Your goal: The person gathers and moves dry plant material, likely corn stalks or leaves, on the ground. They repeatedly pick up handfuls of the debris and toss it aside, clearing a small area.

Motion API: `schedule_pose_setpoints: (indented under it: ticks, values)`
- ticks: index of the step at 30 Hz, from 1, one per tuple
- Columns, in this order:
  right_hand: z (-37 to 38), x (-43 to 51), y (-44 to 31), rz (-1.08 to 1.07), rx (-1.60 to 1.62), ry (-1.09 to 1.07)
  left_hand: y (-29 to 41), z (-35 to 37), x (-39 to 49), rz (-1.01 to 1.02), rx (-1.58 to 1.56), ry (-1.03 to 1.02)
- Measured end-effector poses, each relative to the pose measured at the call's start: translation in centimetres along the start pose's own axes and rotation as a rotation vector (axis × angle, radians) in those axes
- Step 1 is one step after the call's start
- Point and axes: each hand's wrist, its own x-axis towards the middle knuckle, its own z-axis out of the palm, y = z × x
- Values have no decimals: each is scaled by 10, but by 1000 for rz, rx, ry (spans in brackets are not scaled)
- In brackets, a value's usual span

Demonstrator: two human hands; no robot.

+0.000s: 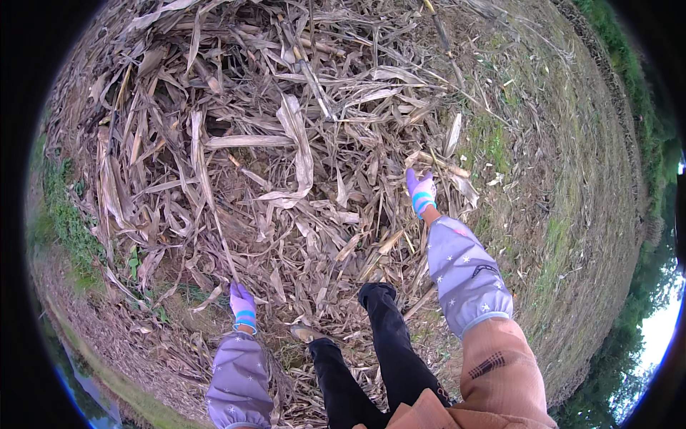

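Dry corn stalks and leaves (pixel 300 145) cover the ground in a thick, tangled layer before me. My right hand (pixel 421 187), in a lilac and pink glove with a blue-striped cuff, is at a short piece of dry corn stalk with husk (pixel 445 164); whether the fingers grip it cannot be told. My left hand (pixel 243 304), gloved alike, hangs lower left, its fingertips at the lower end of a long, narrow dry corn leaf (pixel 214 214). Its grip is unclear too. Both forearms wear lilac sleeve covers with a white star pattern.
My legs in black trousers and a shoe (pixel 306 333) stand in the litter. Thicker bare stalks (pixel 316 86) lie farther ahead. Green weeds (pixel 69 214) grow at the left. Sparse grass and soil (pixel 557 214) stretch to the right, with trees (pixel 605 354) along the field's edge.
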Motion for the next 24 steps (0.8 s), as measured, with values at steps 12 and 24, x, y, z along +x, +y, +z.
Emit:
schedule_pose_setpoints:
  ticks: [12,24]
  values:
    - [159,130,-52,48,-228,-476,23,160,-29,-290,-509,-66]
    - [124,129,-30,-59,-184,-470,78,137,-42,-95,-113,-141]
